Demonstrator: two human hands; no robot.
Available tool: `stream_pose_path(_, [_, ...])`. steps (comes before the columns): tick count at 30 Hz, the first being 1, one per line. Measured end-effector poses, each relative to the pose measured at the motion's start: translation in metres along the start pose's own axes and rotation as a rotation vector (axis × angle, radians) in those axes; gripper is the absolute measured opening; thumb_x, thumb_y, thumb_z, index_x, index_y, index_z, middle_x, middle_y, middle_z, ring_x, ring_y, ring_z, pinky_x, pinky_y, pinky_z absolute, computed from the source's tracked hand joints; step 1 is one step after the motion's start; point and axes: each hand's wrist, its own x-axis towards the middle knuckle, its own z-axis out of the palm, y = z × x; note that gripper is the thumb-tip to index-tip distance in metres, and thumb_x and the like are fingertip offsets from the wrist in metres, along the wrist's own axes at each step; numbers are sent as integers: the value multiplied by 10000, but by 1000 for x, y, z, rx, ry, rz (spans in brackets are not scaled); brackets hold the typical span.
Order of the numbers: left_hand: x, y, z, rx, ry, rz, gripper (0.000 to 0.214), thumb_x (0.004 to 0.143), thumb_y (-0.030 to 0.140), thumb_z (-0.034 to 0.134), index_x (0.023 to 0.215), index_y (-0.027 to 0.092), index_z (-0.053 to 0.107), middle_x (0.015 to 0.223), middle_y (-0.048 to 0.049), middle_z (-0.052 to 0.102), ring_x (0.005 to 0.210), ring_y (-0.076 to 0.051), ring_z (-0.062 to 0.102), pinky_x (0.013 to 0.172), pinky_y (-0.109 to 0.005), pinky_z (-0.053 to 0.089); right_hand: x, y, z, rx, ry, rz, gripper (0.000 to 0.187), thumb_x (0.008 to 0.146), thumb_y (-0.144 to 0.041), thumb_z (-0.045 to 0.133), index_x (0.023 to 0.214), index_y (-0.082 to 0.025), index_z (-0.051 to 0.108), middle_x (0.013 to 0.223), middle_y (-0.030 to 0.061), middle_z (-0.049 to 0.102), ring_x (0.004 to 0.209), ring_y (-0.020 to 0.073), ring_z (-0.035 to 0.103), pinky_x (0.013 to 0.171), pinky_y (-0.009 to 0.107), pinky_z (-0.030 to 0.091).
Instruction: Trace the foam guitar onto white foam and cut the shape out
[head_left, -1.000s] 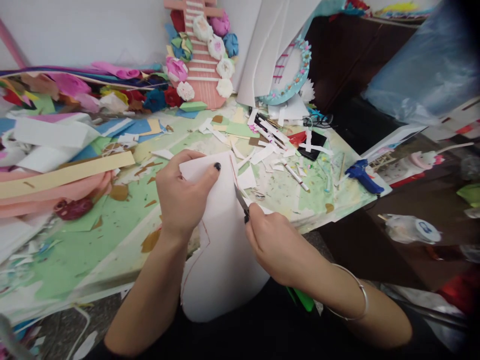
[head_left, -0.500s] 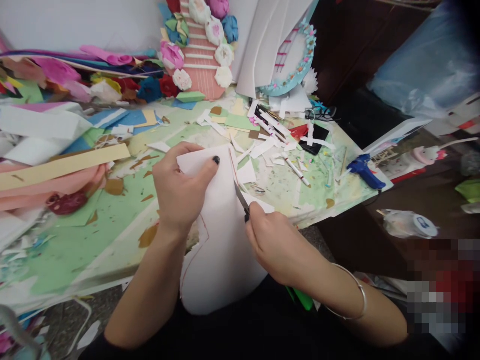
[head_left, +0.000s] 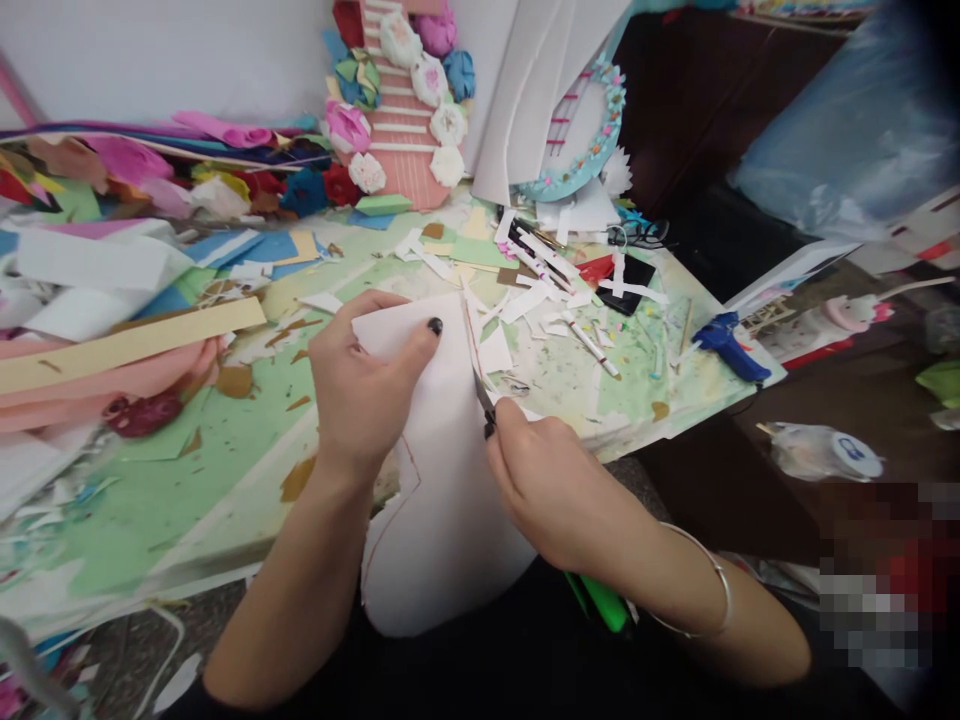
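A white sheet of card or foam board (head_left: 442, 530) with a curvy outline rests against my lap, tilted up over the table edge. Reddish pencil-like lines run along its left curve and its upper right edge. My left hand (head_left: 360, 380) clasps its upper left part, thumb flat on the face and fingers behind. In my right hand (head_left: 536, 475) is a craft knife (head_left: 484, 396); its slim grey blade meets the board's right edge by the drawn line. The fist hides most of the handle.
White scraps and pens litter the green-stained table (head_left: 300, 350). A blue glue gun (head_left: 727, 345) lies at the right corner. Behind stand a pink guitar shape with paper flowers (head_left: 405, 120) and a blue flower-trimmed piece (head_left: 585, 150). Coloured paper (head_left: 112, 260) is heaped left.
The knife blade has slid slightly down along the board's right edge towards me, with my right hand. My left hand keeps its hold. The view has shifted a little.
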Motion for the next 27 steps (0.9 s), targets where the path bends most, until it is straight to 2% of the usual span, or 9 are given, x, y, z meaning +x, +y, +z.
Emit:
stream_pose_path(4, [-1, 2, -1, 11, 13, 26, 118, 650, 234, 717, 726, 200, 635, 623, 45, 566, 512, -72, 457, 451, -206, 366, 4, 0, -3, 6, -6, -5, 151, 896, -138, 332, 853, -161, 475, 833, 89, 558, 596, 148, 449, 506, 273, 229])
stream_pose_path(9, [-2, -1, -1, 23, 11, 21, 113, 645, 223, 714, 724, 228, 632, 644, 39, 590, 532, -89, 485, 458, -224, 386, 4, 0, 1, 36, -57, 10, 169, 887, -127, 322, 900, -144, 490, 809, 92, 567, 567, 148, 442, 493, 275, 236])
stream_pose_path(16, [-3, -2, 0, 13, -14, 7, 96, 658, 240, 713, 699, 234, 627, 618, 37, 568, 524, -95, 476, 452, -238, 361, 1, -4, 3, -52, -113, -26, 174, 833, -81, 348, 820, -165, 500, 890, 114, 583, 575, 157, 489, 487, 276, 241])
stream_pose_path(19, [-3, -3, 0, 15, -12, -4, 102, 654, 241, 713, 715, 238, 632, 643, 34, 579, 542, -101, 485, 473, -245, 371, -2, -4, 8, -63, -100, -27, 138, 832, -91, 365, 819, -167, 479, 838, 101, 582, 555, 156, 491, 475, 274, 228])
stream_pose_path(24, [-2, -2, 0, -13, -1, -32, 126, 644, 245, 715, 743, 233, 639, 666, 29, 591, 564, -108, 510, 487, -251, 390, -3, -1, 18, -25, 7, -31, 187, 914, -140, 271, 863, -165, 449, 681, 50, 541, 545, 161, 491, 485, 284, 219])
stream_pose_path(27, [-1, -2, 0, -3, 16, -21, 141, 632, 233, 720, 745, 222, 638, 661, 28, 587, 575, -108, 520, 500, -250, 405, -3, -3, 20, 27, -10, 21, 198, 939, -177, 252, 885, -164, 442, 675, 44, 554, 544, 161, 502, 492, 281, 229])
